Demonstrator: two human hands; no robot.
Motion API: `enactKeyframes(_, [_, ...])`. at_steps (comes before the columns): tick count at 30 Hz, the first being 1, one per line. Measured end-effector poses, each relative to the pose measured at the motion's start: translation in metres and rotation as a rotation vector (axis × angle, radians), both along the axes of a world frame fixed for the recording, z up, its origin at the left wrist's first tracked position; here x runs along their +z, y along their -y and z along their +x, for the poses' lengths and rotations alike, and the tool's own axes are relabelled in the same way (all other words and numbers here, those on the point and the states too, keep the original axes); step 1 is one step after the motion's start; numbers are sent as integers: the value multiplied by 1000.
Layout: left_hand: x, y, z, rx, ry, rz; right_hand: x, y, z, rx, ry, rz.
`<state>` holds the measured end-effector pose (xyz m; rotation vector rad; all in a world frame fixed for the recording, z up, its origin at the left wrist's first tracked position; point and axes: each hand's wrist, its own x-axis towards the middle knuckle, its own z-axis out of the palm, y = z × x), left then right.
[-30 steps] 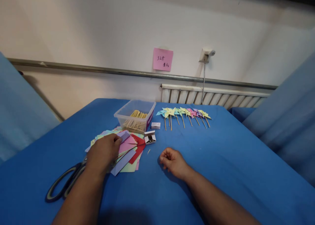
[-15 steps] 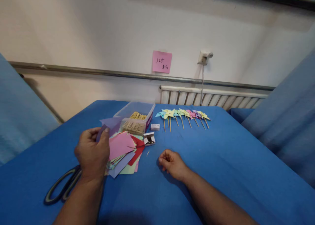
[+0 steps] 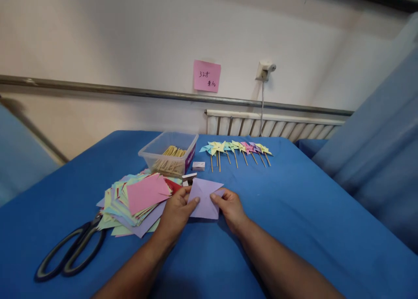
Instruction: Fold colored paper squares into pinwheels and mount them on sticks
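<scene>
A square sheet of purple paper (image 3: pixel 205 205) is held up in front of me, with slits running in from its corners. My left hand (image 3: pixel 178 209) pinches its left edge, thumb on top. From the right, my right hand (image 3: pixel 230 207) grips the opposite edge between thumb and fingers. Left of my hands lies a heap of coloured paper sheets (image 3: pixel 143 194), pink uppermost. Behind the purple paper, a small open box (image 3: pixel 188 178) is partly hidden.
Black-handled scissors (image 3: pixel 70 251) lie at the left, blades under the paper heap. Farther back stand a clear plastic box (image 3: pixel 150 157) of wooden sticks and a small closed box (image 3: pixel 198 166). Several paper pinwheels (image 3: pixel 237 148) on sticks lie in a row on the blue cloth (image 3: pixel 294 212).
My left hand has carried the purple paper from above the heap rightward to the middle. My right hand, closed apart from it before, now grips its right side. The view has shifted slightly.
</scene>
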<state>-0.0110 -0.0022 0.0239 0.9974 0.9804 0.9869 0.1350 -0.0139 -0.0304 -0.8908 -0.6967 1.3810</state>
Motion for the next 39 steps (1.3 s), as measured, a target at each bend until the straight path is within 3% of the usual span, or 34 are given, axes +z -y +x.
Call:
enactKeyframes(7, [-8,-3,-2,-24,-58,-74,-6,-4,4,-112,-62,17])
enactKeyframes(22, [-5,-6,-5,95,-126,36,-2,-2,3,-72,6,18])
enactKeyframes(30, [-7,-10,-9,91,-202,87,-7,-4,4,-88,-2,15])
enactKeyframes(39, [1,-7,-8,35,-51,10,1,0,2,-81,172,44])
